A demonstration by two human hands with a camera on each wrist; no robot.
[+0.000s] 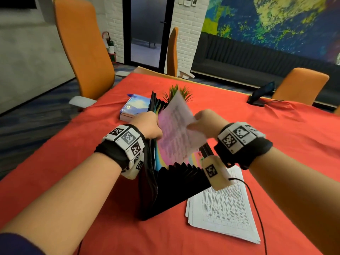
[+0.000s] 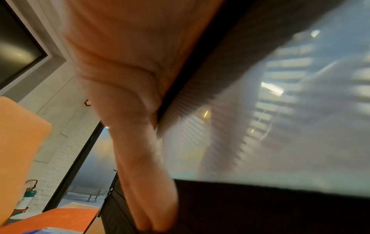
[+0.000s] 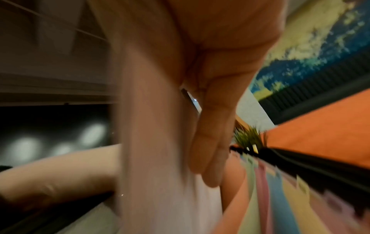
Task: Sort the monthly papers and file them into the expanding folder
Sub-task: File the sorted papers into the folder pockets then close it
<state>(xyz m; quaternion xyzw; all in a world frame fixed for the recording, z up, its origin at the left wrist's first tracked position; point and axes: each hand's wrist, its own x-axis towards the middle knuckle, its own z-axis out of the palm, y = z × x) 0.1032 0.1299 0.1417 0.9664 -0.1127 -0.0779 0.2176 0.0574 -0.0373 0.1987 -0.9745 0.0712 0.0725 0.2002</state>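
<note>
The right hand [image 1: 203, 123] pinches a printed sheet [image 1: 176, 129] by its right edge, tilted over the open folder [image 1: 171, 183] (black, with coloured dividers). The left hand [image 1: 149, 126] grips the folder's left wall; more papers [image 1: 224, 208] lie right of it on the counter [image 1: 55, 162].

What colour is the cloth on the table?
The tablecloth is plain red-orange, clearest in the head view.

Red-clothed table [image 1: 276, 126]: folder [image 1: 174, 188], papers [image 1: 226, 214], book [image 1: 134, 107]

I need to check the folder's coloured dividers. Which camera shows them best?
The right wrist view: the dividers fill its lower right, tabs visible though blurred. The head view shows only slivers beside the sheet. The left wrist view shows none clearly.
</note>
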